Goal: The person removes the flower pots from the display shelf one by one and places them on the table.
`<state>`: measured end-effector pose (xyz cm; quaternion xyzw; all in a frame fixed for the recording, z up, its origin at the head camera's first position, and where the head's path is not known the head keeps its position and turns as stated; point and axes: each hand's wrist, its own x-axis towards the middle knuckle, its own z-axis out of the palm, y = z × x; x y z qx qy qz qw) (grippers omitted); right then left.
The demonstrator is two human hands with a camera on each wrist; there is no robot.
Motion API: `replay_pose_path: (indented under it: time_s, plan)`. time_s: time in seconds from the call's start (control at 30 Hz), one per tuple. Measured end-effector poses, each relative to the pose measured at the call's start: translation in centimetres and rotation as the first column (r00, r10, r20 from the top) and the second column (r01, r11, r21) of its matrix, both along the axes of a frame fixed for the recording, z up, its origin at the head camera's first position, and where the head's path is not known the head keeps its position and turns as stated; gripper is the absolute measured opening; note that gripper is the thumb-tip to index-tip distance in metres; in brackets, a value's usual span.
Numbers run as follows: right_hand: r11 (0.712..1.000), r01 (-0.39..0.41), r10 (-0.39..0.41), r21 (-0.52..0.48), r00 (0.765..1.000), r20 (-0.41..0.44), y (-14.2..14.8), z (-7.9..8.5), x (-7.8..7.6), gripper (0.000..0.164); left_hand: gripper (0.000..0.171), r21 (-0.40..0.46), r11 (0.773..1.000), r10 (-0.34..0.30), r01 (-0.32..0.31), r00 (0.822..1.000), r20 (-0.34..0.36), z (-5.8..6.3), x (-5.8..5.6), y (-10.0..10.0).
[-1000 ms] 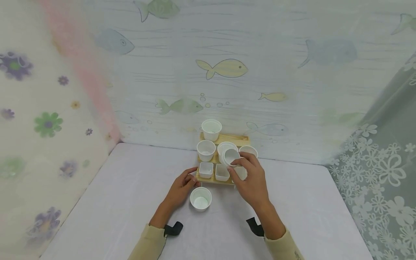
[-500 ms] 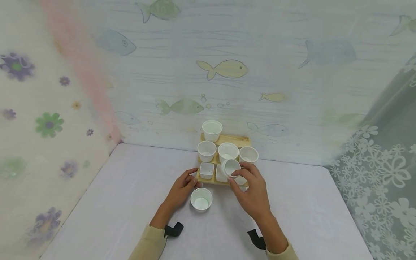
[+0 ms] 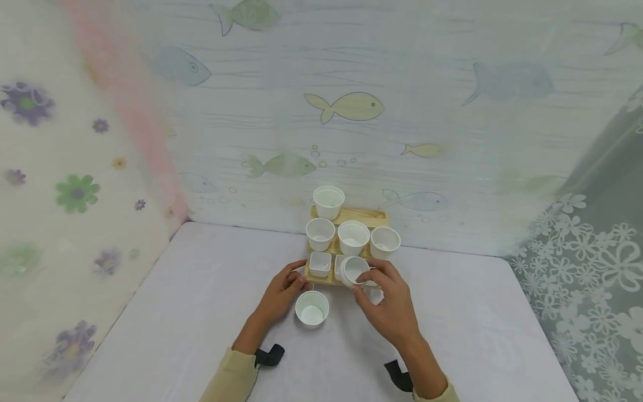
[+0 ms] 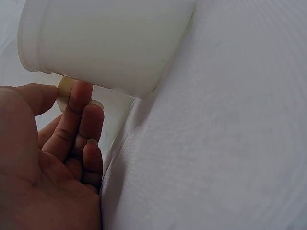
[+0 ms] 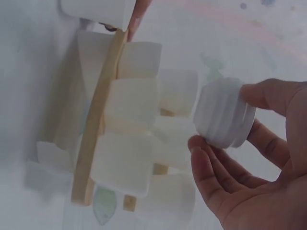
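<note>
A stepped wooden stand (image 3: 321,281) carries white cups on its tiers. My left hand (image 3: 279,293) is at its front left corner; in the left wrist view the thumb and a finger pinch the wood edge (image 4: 65,89). My right hand (image 3: 392,304) holds a small round white cup (image 3: 356,270) between thumb and fingers, tilted above the front tier. Ribbed sides show on this cup (image 5: 223,112) in the right wrist view, perhaps several nested together; I cannot tell. On the front tier stands a square white cup (image 3: 320,264); its neighbours to the right are mostly hidden behind my right hand.
A round white cup (image 3: 312,309) stands on the white tablecloth (image 3: 176,318) before the stand. The middle tier bears three round cups, one of them a wide cup (image 3: 354,238) in the centre. At the back left is another cup (image 3: 329,202). A patterned wall (image 3: 281,128) rises behind.
My right hand has brought the small cup down and towards me, from before the middle tier to above the front tier. The left hand stays at the stand's corner.
</note>
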<state>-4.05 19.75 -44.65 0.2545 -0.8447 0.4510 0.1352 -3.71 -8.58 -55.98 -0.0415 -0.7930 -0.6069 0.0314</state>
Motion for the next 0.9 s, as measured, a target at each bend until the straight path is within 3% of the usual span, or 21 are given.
replay_pose_path:
  time_s: [0.37,0.9]
  plan:
    - [0.990,-0.113,0.113,0.083,0.994,0.000,0.9,-0.5,-0.5,0.025,0.045,0.027,1.000,-0.002,0.003,1.000,-0.008,0.1,0.0,0.1]
    - [0.966,-0.213,0.204,0.147,0.976,0.069,1.5,-1.4,-1.5,0.026,0.045,0.008,1.000,0.001,-0.001,1.000,0.008,0.1,-0.1,0.1]
